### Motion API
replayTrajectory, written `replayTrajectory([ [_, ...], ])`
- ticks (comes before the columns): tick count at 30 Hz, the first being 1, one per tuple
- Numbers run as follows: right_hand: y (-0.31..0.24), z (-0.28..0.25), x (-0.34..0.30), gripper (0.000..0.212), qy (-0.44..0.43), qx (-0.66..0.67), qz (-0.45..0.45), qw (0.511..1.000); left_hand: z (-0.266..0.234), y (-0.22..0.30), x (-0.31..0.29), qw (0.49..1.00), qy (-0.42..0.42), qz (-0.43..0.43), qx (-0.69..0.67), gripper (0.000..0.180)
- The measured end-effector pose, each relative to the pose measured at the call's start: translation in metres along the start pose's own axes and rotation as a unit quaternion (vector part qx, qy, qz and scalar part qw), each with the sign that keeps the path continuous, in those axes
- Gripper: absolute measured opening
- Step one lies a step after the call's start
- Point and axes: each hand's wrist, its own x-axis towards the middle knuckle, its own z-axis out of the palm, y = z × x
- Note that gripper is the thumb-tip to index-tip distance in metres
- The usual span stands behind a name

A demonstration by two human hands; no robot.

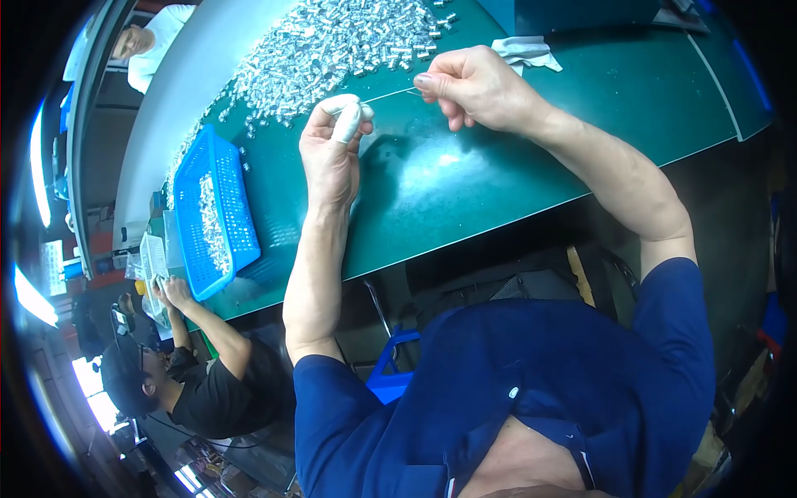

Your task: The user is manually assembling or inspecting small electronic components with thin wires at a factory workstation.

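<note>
A thin pale strand [390, 95], like a thread or fine wire, stretches between my two raised hands above the green table [498, 178]. My left hand [330, 162] has white coverings on the thumb and index finger, pinched together at the strand's left end. My bare right hand [491, 95] pinches the other end between thumb and index finger. Whether a small part sits between the left fingertips is hidden. Just beyond my hands spreads a large heap of small shiny metal cylinders [332, 58].
A blue plastic basket [239, 220] of similar metal pieces stands at the left. Beside it a co-worker in black [228, 390] handles a clear tray [154, 257]. A crumpled white cloth [531, 54] lies behind my right hand. Another person in white [166, 41] is at the far left.
</note>
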Motion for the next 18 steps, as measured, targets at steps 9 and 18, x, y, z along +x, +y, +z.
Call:
replayTrajectory([
  [9,0.005,-0.008,-0.001,0.021,0.064,-0.338,-0.418,0.841,-0.01,-0.004,0.002,0.996,-0.031,-0.055,-0.061,0.015],
  [18,0.006,-0.008,0.0,0.017,0.093,-0.275,-0.41,0.865,-0.009,-0.005,0.003,0.997,-0.03,-0.038,-0.058,0.015],
])
